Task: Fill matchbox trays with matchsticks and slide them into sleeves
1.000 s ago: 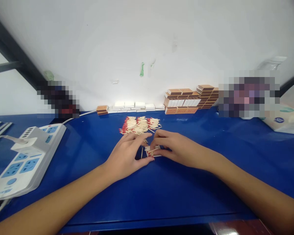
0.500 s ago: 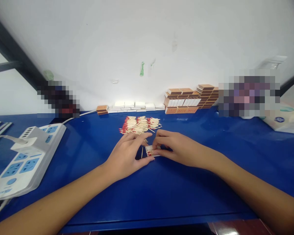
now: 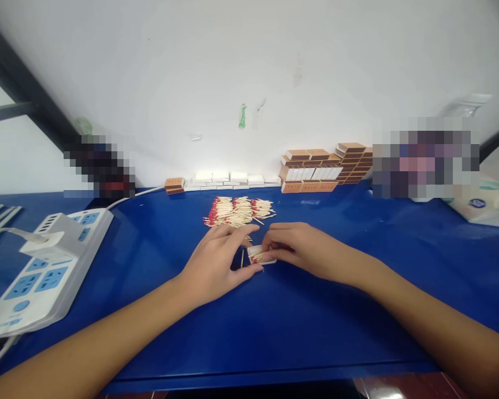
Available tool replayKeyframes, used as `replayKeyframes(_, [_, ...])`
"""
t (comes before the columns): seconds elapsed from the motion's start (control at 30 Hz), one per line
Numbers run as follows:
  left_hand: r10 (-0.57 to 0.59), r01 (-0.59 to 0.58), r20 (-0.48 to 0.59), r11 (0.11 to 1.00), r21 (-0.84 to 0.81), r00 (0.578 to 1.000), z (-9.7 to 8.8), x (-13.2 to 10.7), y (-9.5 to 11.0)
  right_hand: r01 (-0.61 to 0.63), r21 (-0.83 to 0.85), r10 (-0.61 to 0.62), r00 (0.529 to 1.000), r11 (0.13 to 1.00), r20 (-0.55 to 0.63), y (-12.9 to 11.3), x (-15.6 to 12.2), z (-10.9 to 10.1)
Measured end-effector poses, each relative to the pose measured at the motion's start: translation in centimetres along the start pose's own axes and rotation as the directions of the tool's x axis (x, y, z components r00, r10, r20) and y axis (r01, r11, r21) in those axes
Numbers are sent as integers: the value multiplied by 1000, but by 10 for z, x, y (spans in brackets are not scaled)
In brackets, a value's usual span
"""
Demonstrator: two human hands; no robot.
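A small white matchbox tray (image 3: 270, 262) lies on the blue table with several red-headed matches (image 3: 255, 257) in it. My left hand (image 3: 214, 260) curves around its left end, thumb at the near edge and fingertips by the far corner, steadying it. From the right, my right hand (image 3: 301, 246) reaches into the tray, thumb and fingers pinched on matches; its fingers partly cover them. One loose match (image 3: 242, 258) lies between my left thumb and fingers, outside the tray. Just beyond my hands is a heap of matches (image 3: 239, 210), most red heads pointing left.
Along the wall stand white matchbox trays (image 3: 220, 178) and stacked brown matchboxes (image 3: 310, 172). Two more matchboxes (image 3: 174, 185) sit at the row's left end. A power strip (image 3: 45, 277) with plugs lies at left, a tissue pack (image 3: 486, 194) at far right.
My right hand has shifted slightly right and back, uncovering more of the tray and the matches in it. My left hand has stayed almost in place.
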State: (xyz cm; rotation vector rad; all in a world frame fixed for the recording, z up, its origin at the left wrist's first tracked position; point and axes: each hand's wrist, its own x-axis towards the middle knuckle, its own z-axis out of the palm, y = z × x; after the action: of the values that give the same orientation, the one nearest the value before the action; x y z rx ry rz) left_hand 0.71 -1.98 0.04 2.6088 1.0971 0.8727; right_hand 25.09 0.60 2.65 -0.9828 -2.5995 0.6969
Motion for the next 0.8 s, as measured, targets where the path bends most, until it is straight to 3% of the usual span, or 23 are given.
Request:
replayKeyframes(0.37, [2, -2, 1, 1000, 3, 1000, 0, 0, -1, -119, 12, 118, 993, 993, 14, -5, -3, -9])
replayKeyframes(0.63, [5, -5, 5, 1000, 1, 1000, 0, -1, 0, -76, 27, 76, 996, 997, -35, -7, 0, 0])
replayKeyframes(0.8, [18, -18, -9, 1000, 1, 1000, 2, -1, -1, -15, 31, 19, 991, 999, -129, -9, 2, 9])
